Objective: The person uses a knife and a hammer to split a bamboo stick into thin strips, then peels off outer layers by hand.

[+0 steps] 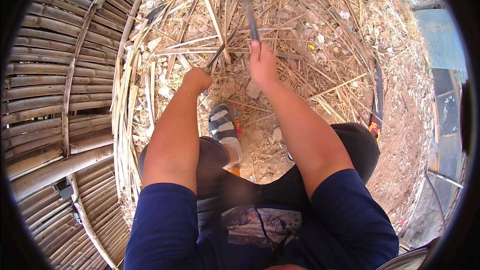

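Observation:
My left hand (198, 79) is closed round the handle of a knife with a dark, slightly curved blade (220, 51). The blade slants up and to the right, crossing a pale bamboo strip (211, 7); whether it cuts into the strip cannot be told. To the right, my right hand (263, 65) grips a hammer (253, 25) by its dark handle. The hammer's head, blurred, points away from me at the top, apart from the blade. Split bamboo strips and dry straw lie around both hands.
A bamboo slat wall (65, 80) runs along the left, with a bundle of long strips (125, 135) beside it. My sandalled foot (223, 124) rests below my hands. On the right, a dark long object with a red end (376, 105) lies near my knee; a bluish sheet (441, 39) stands beyond.

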Motion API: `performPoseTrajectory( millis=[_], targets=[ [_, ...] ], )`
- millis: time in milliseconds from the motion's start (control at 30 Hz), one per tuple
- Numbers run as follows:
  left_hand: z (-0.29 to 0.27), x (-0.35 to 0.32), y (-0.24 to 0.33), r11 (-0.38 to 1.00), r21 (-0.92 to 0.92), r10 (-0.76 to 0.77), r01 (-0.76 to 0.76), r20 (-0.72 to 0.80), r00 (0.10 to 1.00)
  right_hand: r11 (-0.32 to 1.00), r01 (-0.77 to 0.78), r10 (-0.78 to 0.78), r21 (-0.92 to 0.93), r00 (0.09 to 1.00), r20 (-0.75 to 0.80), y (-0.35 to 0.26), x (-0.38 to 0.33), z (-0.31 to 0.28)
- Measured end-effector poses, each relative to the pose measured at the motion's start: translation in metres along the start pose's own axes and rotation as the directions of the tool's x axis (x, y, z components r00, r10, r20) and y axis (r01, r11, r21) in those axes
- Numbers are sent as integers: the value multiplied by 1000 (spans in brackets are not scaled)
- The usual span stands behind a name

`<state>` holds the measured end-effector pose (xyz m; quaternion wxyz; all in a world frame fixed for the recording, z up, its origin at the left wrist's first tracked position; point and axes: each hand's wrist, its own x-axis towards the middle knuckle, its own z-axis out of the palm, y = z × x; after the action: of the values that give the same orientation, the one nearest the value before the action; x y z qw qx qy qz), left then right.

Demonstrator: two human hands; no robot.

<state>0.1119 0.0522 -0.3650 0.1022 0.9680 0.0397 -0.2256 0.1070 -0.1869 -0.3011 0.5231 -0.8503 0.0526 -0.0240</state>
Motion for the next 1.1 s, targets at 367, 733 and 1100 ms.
performPoseTrajectory(
  millis=[367, 733, 1100],
  targets=[
    [-7, -9, 5, 996, -77, -47, 51, 53, 998, 993, -29, 42, -114, 993, 108, -15, 11, -2],
    [1, -5, 3, 989, -103, -92, 103, 105, 990, 984, -30, 45, -177, 996, 81, -31, 2, -12],
    [14, -3, -4, 999, 2, -40, 40, 28, 999, 972, -104, 137, -209, 979, 154, -16, 8, 1]
  ],
)
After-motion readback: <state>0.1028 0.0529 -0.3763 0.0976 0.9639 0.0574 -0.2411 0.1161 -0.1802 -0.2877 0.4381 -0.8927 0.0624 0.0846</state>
